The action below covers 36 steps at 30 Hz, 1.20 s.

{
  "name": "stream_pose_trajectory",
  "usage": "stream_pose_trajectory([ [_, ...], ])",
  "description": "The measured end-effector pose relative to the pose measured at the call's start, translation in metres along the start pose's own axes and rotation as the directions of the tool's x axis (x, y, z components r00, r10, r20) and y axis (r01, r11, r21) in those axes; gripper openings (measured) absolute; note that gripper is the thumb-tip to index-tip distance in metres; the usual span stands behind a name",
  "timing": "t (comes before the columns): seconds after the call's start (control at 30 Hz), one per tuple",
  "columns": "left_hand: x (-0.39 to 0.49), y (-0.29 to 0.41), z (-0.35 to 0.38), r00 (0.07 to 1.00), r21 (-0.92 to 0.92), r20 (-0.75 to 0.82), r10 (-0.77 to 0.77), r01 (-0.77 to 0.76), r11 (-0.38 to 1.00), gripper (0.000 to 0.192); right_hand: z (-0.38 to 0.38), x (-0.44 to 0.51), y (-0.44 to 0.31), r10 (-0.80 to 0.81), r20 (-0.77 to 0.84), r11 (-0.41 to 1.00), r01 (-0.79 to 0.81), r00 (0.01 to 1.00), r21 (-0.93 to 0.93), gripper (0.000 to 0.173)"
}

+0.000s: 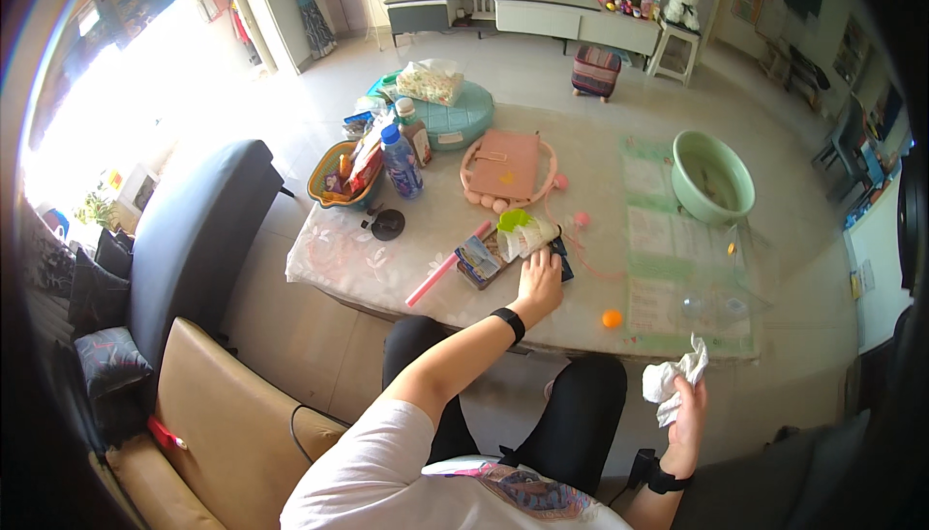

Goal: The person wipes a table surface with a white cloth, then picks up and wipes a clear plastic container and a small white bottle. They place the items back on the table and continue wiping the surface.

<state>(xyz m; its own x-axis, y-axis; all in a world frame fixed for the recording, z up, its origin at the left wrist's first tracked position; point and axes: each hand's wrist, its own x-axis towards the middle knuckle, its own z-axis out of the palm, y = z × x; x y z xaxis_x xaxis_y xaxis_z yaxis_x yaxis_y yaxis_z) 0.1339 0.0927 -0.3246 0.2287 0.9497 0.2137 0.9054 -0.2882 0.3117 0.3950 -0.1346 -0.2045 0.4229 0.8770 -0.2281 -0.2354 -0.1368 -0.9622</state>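
My left hand (540,283) reaches over the near part of the table, its fingers at a dark flat item (565,260) and the end of a clear, bag-like thing (528,239). Whether it grips either cannot be told. My right hand (689,410) holds a crumpled white tissue (675,381) off the table's near right edge. Left of my left hand lie a box with a printed cover (478,260) and a pink tube (444,267). A bright green piece (514,221) touches the clear thing. An orange ball (612,319) rests to the right.
On the covered table (348,247) stand a snack basket (315,189), a blue-capped bottle (402,167), a brown bottle (417,139), a pink notebook (504,163), a black round holder (387,225) and a green basin (678,181). A tan chair (218,399) is at my left.
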Motion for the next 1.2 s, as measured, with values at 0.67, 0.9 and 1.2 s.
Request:
stream_pose_trajectory([
  [0.67, -0.058, 0.001, -0.047, 0.951, -0.140, 0.279, 0.137, -0.101, 0.985, 0.066, 0.005, -0.009, -0.005, -0.003, -0.009, 1.000, 0.003, 1.000, -0.029, 0.029],
  [0.9, -0.041, 0.003, -0.042, 0.982, -0.150, 0.186, 0.044, -0.016, 0.989, 0.074, 0.009, -0.013, -0.009, 0.005, -0.001, 1.000, -0.005, 1.000, -0.028, 0.029],
  [1.2, -0.040, 0.010, -0.015, 0.992, -0.038, 0.118, -0.034, 0.039, 0.999, 0.058, 0.008, -0.022, -0.014, -0.018, -0.006, 0.999, 0.018, 1.000, -0.031, 0.029],
])
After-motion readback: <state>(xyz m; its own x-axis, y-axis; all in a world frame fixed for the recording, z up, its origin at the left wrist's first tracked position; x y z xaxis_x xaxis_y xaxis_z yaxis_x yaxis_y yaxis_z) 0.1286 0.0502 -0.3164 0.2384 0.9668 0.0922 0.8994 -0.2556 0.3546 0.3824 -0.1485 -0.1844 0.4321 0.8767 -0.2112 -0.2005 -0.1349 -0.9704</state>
